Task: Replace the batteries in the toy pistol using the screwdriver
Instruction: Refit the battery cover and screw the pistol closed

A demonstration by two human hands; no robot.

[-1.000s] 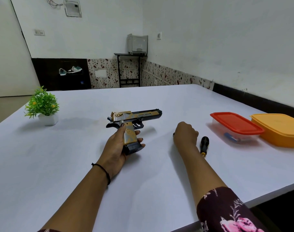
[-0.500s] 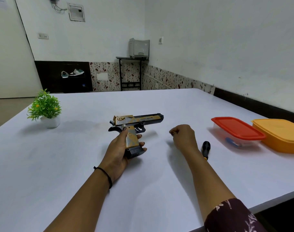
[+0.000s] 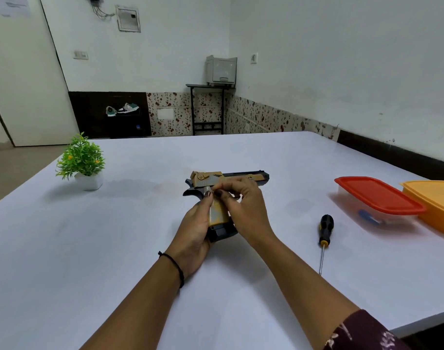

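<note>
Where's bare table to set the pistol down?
Bare table lies between the potted plant and the left hand, and behind the toy pistol to the far edge. Crowded on the right: screwdriver, red-lidded box, yellow box.

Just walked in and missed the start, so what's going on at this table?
A person grips the toy pistol by its handle in the left hand, while the right hand pinches at it just above the handle. The screwdriver lies on the table to the right, untouched. Whether the battery cover is open cannot be seen.
</note>
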